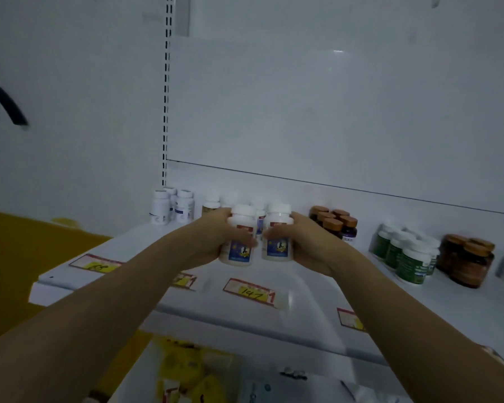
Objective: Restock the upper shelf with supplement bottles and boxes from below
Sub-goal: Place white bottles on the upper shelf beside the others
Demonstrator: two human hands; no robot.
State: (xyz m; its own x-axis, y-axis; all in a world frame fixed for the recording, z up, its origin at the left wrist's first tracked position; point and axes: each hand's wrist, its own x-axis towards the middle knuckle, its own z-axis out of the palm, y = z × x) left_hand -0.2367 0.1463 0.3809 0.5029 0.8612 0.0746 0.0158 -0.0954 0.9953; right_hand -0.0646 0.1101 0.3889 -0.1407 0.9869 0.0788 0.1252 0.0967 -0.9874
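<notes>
I hold two white supplement bottles with blue cartoon labels side by side over the upper shelf (146, 245). My left hand (216, 234) grips the left bottle (239, 242), fingers wrapped round its middle. My right hand (297, 242) grips the right bottle (277, 237) the same way. Both bottles stand upright, just in front of more white bottles (259, 210) at the back of the shelf. Whether their bases touch the shelf I cannot tell.
White bottles (172, 206) stand at the shelf's back left. To the right are dark bottles with brown caps (336, 223), green-labelled white bottles (405, 254) and amber jars (467, 260). Price tags (249, 292) line the front edge. Yellow packs (186, 370) lie on the shelf below.
</notes>
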